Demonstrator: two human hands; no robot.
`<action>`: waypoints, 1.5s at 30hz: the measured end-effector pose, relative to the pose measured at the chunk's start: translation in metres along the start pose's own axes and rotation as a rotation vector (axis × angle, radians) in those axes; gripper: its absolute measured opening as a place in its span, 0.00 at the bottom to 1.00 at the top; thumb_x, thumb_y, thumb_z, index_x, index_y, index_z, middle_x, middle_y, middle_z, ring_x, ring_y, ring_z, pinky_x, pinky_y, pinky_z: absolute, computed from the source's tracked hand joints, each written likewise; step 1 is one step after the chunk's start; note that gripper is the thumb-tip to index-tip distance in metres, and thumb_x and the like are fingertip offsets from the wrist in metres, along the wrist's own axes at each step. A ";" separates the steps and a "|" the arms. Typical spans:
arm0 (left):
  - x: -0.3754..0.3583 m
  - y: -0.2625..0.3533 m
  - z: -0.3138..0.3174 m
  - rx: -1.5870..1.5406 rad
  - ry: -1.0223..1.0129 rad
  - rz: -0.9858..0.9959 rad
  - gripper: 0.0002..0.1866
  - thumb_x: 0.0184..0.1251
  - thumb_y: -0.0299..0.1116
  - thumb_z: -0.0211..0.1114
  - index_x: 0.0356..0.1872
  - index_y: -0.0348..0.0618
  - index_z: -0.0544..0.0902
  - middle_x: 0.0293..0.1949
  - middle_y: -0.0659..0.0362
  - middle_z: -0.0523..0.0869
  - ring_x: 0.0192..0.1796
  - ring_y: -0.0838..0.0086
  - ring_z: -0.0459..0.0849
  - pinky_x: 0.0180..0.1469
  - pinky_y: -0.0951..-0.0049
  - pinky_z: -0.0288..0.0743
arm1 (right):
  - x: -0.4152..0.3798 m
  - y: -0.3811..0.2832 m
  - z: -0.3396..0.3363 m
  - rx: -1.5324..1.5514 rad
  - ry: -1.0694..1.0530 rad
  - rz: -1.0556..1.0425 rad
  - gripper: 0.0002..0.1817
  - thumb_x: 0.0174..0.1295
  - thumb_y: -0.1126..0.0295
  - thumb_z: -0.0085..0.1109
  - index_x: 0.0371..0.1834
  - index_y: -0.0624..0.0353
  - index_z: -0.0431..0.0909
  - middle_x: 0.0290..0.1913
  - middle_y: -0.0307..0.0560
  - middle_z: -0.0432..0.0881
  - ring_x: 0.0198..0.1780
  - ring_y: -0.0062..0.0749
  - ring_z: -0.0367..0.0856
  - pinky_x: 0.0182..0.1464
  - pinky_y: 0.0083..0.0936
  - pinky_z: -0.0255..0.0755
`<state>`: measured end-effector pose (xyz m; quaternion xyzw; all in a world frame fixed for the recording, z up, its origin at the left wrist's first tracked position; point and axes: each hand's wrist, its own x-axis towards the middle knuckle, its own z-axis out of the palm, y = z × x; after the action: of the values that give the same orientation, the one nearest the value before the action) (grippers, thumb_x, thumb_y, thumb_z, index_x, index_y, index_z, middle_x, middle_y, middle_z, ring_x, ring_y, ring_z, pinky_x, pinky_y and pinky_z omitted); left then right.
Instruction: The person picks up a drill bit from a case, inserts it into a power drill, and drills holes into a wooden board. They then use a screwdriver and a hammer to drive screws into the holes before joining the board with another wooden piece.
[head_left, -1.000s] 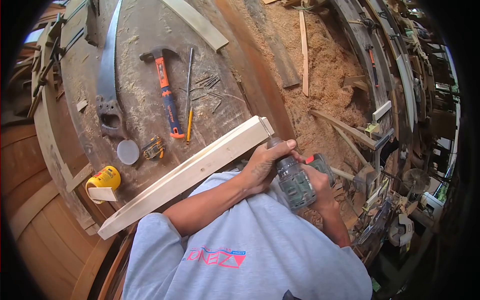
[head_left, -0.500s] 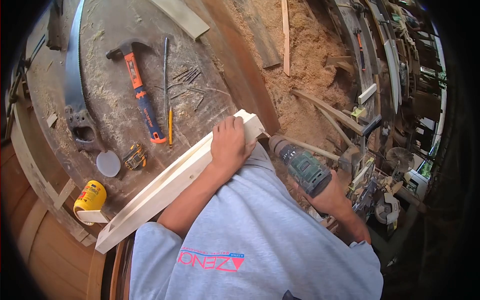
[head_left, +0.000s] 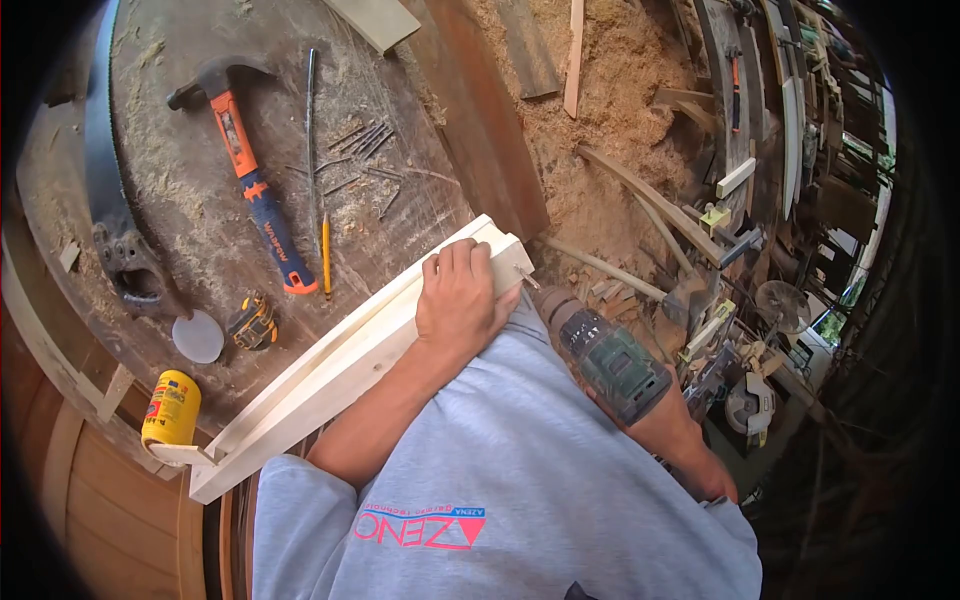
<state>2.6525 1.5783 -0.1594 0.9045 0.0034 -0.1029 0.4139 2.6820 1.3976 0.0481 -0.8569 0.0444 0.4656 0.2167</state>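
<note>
My left hand [head_left: 458, 297] is wrapped over the near end of a pale wooden frame [head_left: 290, 430], which lies slanted along the bench edge against my body. In my right hand [head_left: 668, 420] is a green cordless drill [head_left: 622, 372], its grip mostly hidden behind the body of the tool. The drill bit [head_left: 530, 281] points at the end face of the wood, its tip right at the surface. On the bench above the frame lie a claw hammer [head_left: 252, 180], a yellow pencil [head_left: 326, 258] and several loose nails [head_left: 365, 140].
A handsaw [head_left: 125, 215], a tape measure [head_left: 253, 323] and a white round lid [head_left: 198, 337] lie on the left of the bench. A yellow bottle [head_left: 173, 408] stands near the frame's far end. Beyond the bench are sawdust [head_left: 630, 100], wood offcuts and a circular saw [head_left: 750, 405].
My view has shifted slightly, so the bench tools sit farther left. The drill appears a little lower and to the right, its bit still at the wood's end. Both hands keep their hold.
</note>
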 end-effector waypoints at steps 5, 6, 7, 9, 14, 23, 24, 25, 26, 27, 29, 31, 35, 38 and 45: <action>0.000 0.001 -0.002 -0.030 0.031 -0.007 0.36 0.47 0.49 0.80 0.51 0.35 0.77 0.49 0.49 0.80 0.53 0.56 0.78 0.59 0.57 0.69 | 0.002 -0.008 -0.001 -0.034 -0.004 -0.015 0.16 0.60 0.70 0.73 0.48 0.65 0.84 0.44 0.51 0.89 0.42 0.35 0.88 0.48 0.30 0.80; 0.000 0.001 -0.002 -0.037 0.024 -0.004 0.36 0.48 0.50 0.80 0.51 0.35 0.77 0.50 0.49 0.80 0.54 0.56 0.78 0.59 0.57 0.69 | 0.001 -0.009 0.001 0.007 0.043 0.005 0.15 0.59 0.72 0.71 0.47 0.66 0.83 0.40 0.55 0.88 0.40 0.39 0.88 0.46 0.31 0.80; 0.001 0.000 -0.003 -0.044 0.018 -0.003 0.36 0.48 0.50 0.79 0.51 0.34 0.78 0.50 0.49 0.80 0.54 0.56 0.78 0.60 0.57 0.69 | 0.001 -0.010 0.002 0.047 0.089 0.024 0.14 0.58 0.73 0.70 0.46 0.68 0.82 0.37 0.59 0.87 0.37 0.44 0.88 0.43 0.32 0.79; 0.000 0.001 -0.003 -0.045 0.017 -0.007 0.36 0.48 0.51 0.79 0.51 0.34 0.78 0.50 0.49 0.80 0.54 0.56 0.78 0.60 0.57 0.69 | 0.001 -0.009 0.002 0.024 0.080 0.003 0.14 0.58 0.74 0.69 0.46 0.68 0.82 0.38 0.59 0.87 0.37 0.42 0.88 0.44 0.32 0.79; 0.001 -0.001 -0.002 -0.023 0.057 0.028 0.35 0.54 0.55 0.75 0.49 0.32 0.78 0.46 0.51 0.78 0.50 0.59 0.77 0.57 0.58 0.68 | 0.001 -0.001 0.003 -0.059 0.049 -0.108 0.14 0.58 0.75 0.69 0.46 0.68 0.82 0.38 0.58 0.88 0.37 0.38 0.87 0.44 0.32 0.79; 0.001 -0.001 0.000 0.009 0.045 0.021 0.29 0.58 0.53 0.73 0.46 0.35 0.78 0.43 0.51 0.78 0.48 0.59 0.77 0.55 0.58 0.68 | -0.001 -0.006 -0.003 -0.081 -0.012 0.003 0.13 0.61 0.67 0.71 0.47 0.60 0.85 0.45 0.50 0.88 0.44 0.44 0.87 0.50 0.34 0.79; 0.002 -0.001 0.000 0.010 0.057 0.028 0.29 0.58 0.53 0.73 0.46 0.35 0.78 0.43 0.51 0.78 0.48 0.59 0.77 0.55 0.58 0.68 | -0.001 -0.006 -0.003 -0.053 -0.006 0.024 0.13 0.61 0.67 0.71 0.47 0.60 0.86 0.45 0.50 0.88 0.44 0.44 0.87 0.50 0.34 0.79; 0.001 -0.001 0.000 0.012 0.068 0.034 0.29 0.58 0.53 0.73 0.46 0.35 0.78 0.43 0.51 0.78 0.48 0.59 0.77 0.55 0.58 0.68 | -0.001 -0.006 -0.003 -0.026 0.000 0.045 0.13 0.61 0.67 0.71 0.47 0.59 0.86 0.45 0.51 0.88 0.44 0.44 0.87 0.50 0.35 0.79; 0.001 -0.001 0.000 0.012 0.067 0.033 0.29 0.58 0.53 0.73 0.46 0.35 0.78 0.43 0.51 0.78 0.48 0.59 0.77 0.55 0.58 0.68 | -0.001 -0.005 -0.003 -0.026 -0.002 0.046 0.13 0.61 0.67 0.71 0.47 0.59 0.86 0.45 0.51 0.88 0.44 0.44 0.87 0.50 0.35 0.79; 0.002 -0.001 0.000 0.010 0.068 0.035 0.29 0.58 0.53 0.72 0.46 0.35 0.78 0.43 0.51 0.78 0.48 0.59 0.77 0.55 0.58 0.68 | 0.000 -0.004 -0.002 -0.047 -0.003 0.019 0.13 0.61 0.67 0.71 0.47 0.60 0.86 0.45 0.51 0.88 0.44 0.44 0.87 0.50 0.34 0.79; 0.002 -0.001 0.000 0.008 0.068 0.035 0.29 0.58 0.54 0.72 0.45 0.35 0.78 0.43 0.51 0.78 0.48 0.59 0.77 0.55 0.58 0.68 | 0.001 -0.002 -0.002 -0.067 -0.005 -0.009 0.13 0.61 0.67 0.71 0.46 0.60 0.86 0.44 0.51 0.88 0.44 0.44 0.87 0.50 0.34 0.79; 0.001 0.000 -0.001 0.004 0.049 0.028 0.30 0.57 0.51 0.74 0.48 0.34 0.78 0.45 0.50 0.78 0.50 0.59 0.77 0.57 0.58 0.68 | 0.003 -0.005 -0.002 -0.095 0.029 -0.074 0.17 0.56 0.75 0.70 0.48 0.67 0.82 0.36 0.58 0.87 0.36 0.41 0.88 0.43 0.32 0.79; 0.000 0.000 -0.006 0.001 -0.070 0.017 0.36 0.50 0.44 0.80 0.56 0.33 0.75 0.52 0.49 0.78 0.57 0.57 0.77 0.63 0.56 0.66 | 0.007 -0.014 -0.009 -0.035 0.010 -0.082 0.21 0.55 0.75 0.71 0.52 0.67 0.80 0.36 0.59 0.87 0.38 0.43 0.89 0.44 0.32 0.80; 0.001 -0.001 -0.003 0.006 -0.090 0.023 0.39 0.46 0.38 0.81 0.58 0.33 0.73 0.55 0.49 0.77 0.59 0.57 0.76 0.65 0.56 0.65 | 0.013 -0.026 -0.020 -0.114 -0.075 -0.043 0.23 0.53 0.76 0.71 0.55 0.66 0.79 0.38 0.59 0.87 0.40 0.46 0.89 0.44 0.32 0.80; 0.000 -0.002 0.001 -0.025 -0.048 0.004 0.39 0.41 0.34 0.82 0.57 0.33 0.73 0.54 0.49 0.77 0.58 0.58 0.76 0.63 0.58 0.66 | 0.022 -0.031 -0.027 -0.160 -0.134 -0.092 0.23 0.51 0.77 0.71 0.54 0.63 0.81 0.42 0.58 0.87 0.40 0.47 0.89 0.45 0.32 0.81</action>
<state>2.6521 1.5786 -0.1620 0.8964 -0.0069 -0.1236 0.4255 2.7238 1.4172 0.0532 -0.8396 -0.0468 0.5133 0.1713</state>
